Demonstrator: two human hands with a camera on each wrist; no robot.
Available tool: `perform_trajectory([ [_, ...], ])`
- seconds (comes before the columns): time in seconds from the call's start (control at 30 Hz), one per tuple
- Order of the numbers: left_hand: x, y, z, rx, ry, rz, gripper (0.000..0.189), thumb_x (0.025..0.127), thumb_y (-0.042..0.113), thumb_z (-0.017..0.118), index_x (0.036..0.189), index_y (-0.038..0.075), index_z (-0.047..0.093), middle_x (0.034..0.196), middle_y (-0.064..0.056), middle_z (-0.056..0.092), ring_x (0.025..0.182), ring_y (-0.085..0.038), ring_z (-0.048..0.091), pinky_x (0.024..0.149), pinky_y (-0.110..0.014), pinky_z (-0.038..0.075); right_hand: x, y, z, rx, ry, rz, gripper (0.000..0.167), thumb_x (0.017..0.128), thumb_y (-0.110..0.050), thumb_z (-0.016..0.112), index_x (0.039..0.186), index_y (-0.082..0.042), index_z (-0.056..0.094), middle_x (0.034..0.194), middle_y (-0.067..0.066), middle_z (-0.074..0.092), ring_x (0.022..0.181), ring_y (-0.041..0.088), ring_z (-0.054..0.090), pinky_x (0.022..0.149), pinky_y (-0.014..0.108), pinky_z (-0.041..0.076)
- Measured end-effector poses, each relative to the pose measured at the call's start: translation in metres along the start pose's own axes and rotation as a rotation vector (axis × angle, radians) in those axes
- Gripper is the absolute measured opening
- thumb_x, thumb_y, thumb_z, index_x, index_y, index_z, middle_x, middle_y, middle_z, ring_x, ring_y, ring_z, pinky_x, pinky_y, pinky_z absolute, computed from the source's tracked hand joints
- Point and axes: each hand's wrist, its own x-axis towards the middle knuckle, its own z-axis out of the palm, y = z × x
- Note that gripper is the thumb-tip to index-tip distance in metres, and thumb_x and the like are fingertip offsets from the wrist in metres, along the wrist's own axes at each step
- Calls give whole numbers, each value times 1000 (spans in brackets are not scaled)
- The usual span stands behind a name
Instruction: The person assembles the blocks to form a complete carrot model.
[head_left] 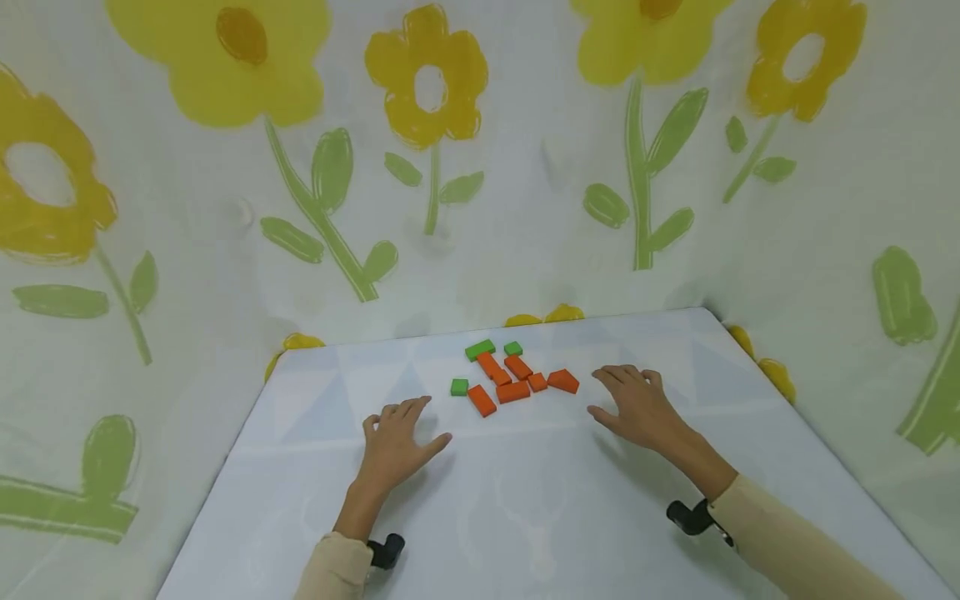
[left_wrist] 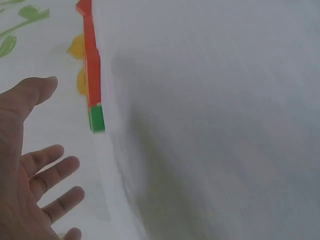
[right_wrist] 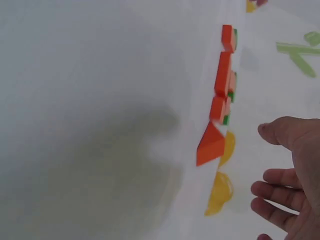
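Several orange blocks [head_left: 513,392] and three green blocks, one a small green cube [head_left: 459,387], lie in a loose cluster toward the table's far side. A pointed orange block [head_left: 563,381] sits at the cluster's right end. My left hand [head_left: 393,446] hovers in front and to the left of the blocks, thumb apart from the fingers, holding nothing. To the right, nearest the pointed block, my right hand [head_left: 637,406] hangs over the table with fingers spread and nothing in it. The left wrist view shows a green block [left_wrist: 97,118] beyond the left hand; the right wrist view shows the right hand apart from the blocks.
The blocks lie on a white table [head_left: 480,517] whose far edge meets a hanging white cloth [head_left: 510,250] printed with yellow flowers. That cloth also rises along both sides. Dark wrist cameras [head_left: 386,551] are strapped near the beige sleeves [head_left: 795,542].
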Motion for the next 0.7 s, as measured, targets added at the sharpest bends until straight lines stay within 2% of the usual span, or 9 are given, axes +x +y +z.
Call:
perform_trajectory([
  [0.17,32,28,20,-86,-26,22,70,85,58,69,139,16,57,136,-7,57,123,-33,46,99,-61,27,33,-21,15,66,-71,34,52,89,-31,75,132,-5,61,133,15,59,123,35,50,97,64,32],
  [0.3,50,41,36,-92,-67,36,70,84,58,70,138,15,58,136,-8,57,122,-33,47,97,-60,29,48,-32,30,119,-113,23,45,90,-26,73,129,-7,63,131,12,61,121,32,51,98,61,31],
  [0.5,71,49,48,-58,-91,15,68,82,52,76,138,16,58,133,-8,58,121,-31,47,100,-60,27,64,-44,39,155,-133,11,38,92,-22,68,127,-8,65,128,9,63,121,29,51,100,58,31],
  [0.7,77,47,47,-88,-104,11,57,82,46,79,127,12,66,124,-10,59,118,-31,47,100,-60,25,69,-46,39,176,-143,27,37,92,-20,69,126,-8,66,127,8,64,120,28,52,101,58,30],
])
